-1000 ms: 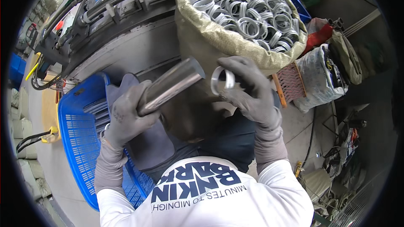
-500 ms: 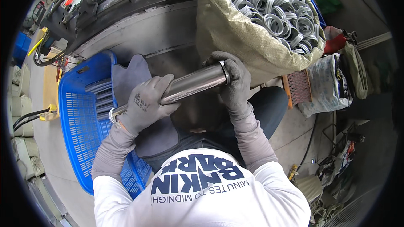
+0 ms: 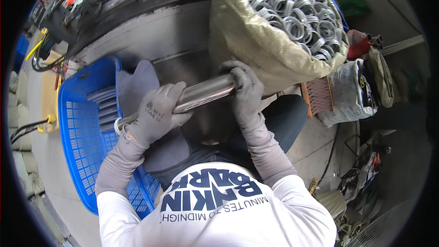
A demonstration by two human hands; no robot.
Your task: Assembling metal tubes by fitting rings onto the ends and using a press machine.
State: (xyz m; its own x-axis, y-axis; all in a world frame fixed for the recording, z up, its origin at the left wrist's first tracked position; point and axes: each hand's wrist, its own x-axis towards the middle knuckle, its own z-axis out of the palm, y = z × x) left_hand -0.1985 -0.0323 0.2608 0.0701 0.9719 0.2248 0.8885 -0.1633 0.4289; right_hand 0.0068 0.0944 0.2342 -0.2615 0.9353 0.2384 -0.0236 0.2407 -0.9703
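Note:
A shiny metal tube [image 3: 203,94] lies across in front of me, its right end a little higher in the picture. My left hand [image 3: 157,112], in a grey glove, is closed around its left part. A pale ring [image 3: 118,126] shows beyond that hand, by the wrist. My right hand [image 3: 246,89], gloved too, is closed over the tube's right end, and its fingers hide that end. Just behind the right hand stands a woven sack [image 3: 242,36], full of light grey metal rings [image 3: 292,23].
A blue plastic basket [image 3: 75,155] stands at my left with several metal tubes [image 3: 103,105] inside. A grey pad [image 3: 144,80] lies over its inner side. Dark machinery [image 3: 128,11] runs along the back. To the right are a woven-seat stool [image 3: 318,93] and a plastic-wrapped bundle [image 3: 345,93].
My right hand has wrapped over the tube's right end, covering the rim that showed before. The whole view has shifted slightly; the left hand keeps its grip.

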